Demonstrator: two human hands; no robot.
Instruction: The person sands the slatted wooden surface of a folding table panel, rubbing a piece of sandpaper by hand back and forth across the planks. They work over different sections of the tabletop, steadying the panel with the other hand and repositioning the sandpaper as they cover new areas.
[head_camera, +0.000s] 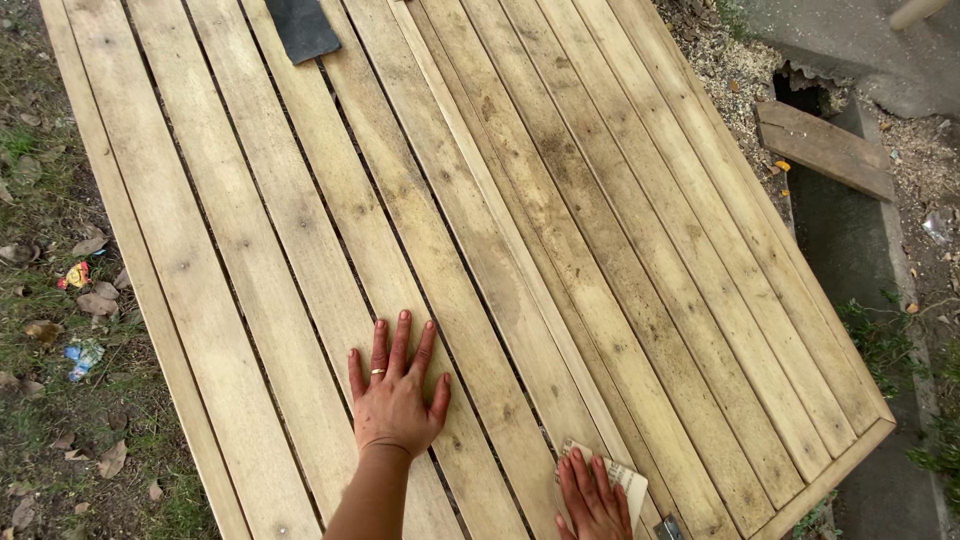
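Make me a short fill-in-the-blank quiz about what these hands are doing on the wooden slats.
1. The left hand lies flat on the ____ slatted panel.
2. The right hand presses a folded sheet of ____.
3. A ring sits on the ____ hand.
4. A dark sheet lies at the panel's ____ end.

Missing words: wooden; sandpaper; left; far

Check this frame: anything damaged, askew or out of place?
Slatted wooden panel is stained dark in patches. A dark sheet lies loose at its far end. Litter sits in the grass. Hands lie flat.
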